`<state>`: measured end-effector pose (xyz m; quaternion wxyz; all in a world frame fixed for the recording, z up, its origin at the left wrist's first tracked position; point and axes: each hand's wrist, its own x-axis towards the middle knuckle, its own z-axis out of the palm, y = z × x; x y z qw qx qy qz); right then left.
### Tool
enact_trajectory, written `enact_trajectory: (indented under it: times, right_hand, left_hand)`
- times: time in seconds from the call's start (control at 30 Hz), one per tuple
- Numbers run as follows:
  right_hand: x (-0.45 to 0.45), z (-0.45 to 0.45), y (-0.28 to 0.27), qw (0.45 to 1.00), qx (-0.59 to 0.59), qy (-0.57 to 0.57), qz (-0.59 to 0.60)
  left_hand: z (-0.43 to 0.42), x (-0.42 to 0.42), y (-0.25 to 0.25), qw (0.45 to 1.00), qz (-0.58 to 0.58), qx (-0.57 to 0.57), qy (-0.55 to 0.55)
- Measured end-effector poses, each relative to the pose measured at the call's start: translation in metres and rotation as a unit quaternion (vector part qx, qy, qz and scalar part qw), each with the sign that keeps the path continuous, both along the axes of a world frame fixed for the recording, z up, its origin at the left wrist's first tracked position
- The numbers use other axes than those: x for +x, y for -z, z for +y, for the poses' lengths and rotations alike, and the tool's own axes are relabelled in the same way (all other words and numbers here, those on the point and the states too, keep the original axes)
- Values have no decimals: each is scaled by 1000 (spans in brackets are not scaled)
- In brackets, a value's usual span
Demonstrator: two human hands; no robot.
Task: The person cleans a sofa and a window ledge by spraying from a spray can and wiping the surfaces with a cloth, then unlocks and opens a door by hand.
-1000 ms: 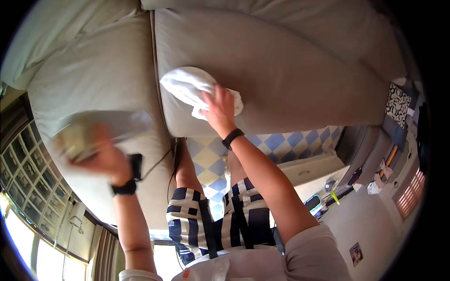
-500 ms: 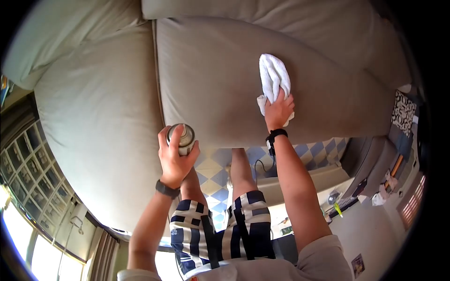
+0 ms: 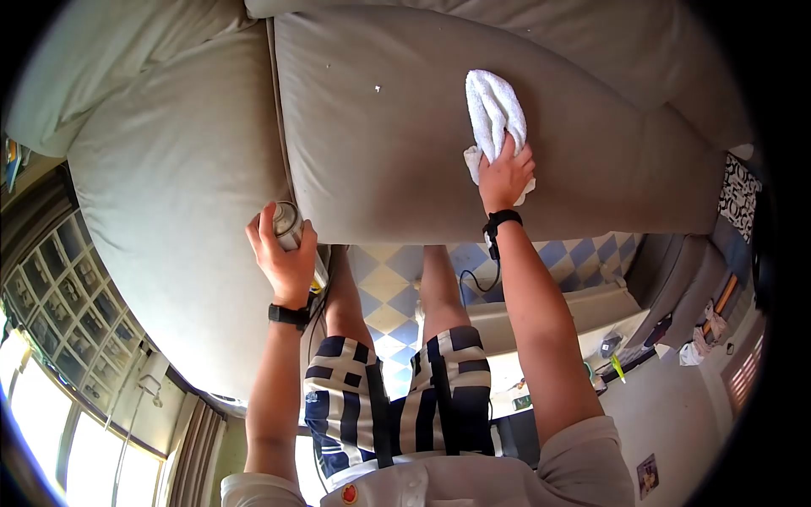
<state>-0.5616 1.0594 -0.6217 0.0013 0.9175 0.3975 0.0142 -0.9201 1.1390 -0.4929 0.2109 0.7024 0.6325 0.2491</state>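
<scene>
My left hand (image 3: 285, 264) is wrapped round a spray can (image 3: 287, 221), its index finger on the top nozzle. The can is tilted, and its lower part shows below the hand. It is held over the front of the sofa near the seam between two seats. My right hand (image 3: 505, 177) grips a white cloth (image 3: 492, 106), bunched and folded, above the right seat cushion (image 3: 380, 160). Whether the cloth touches the cushion I cannot tell. Small white specks (image 3: 378, 88) show over the cushion's far left part.
The sofa's left section (image 3: 169, 186) stretches along my left side. Below its front edge lies a blue and cream checked floor (image 3: 389, 279). A dark cable (image 3: 481, 287) hangs near my right wrist. Patterned fabric (image 3: 739, 194) and a grey seat (image 3: 688, 287) are at the right.
My left hand has moved left with the spray can, which now tilts more. White specks have appeared over the cushion. The right hand and cloth sit slightly higher in view.
</scene>
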Motion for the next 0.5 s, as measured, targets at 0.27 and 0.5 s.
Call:
enact_trajectory:
  times: [0.27, 0.5]
  right_hand:
    - [1, 0, 3, 1000, 12, -7, -8]
    - [1, -1, 6, 1000, 4, -7, -12]
  left_hand:
    - [24, -5, 7, 998, -10, -26, -58]
    - [39, -1, 4, 998, 21, 30, 43]
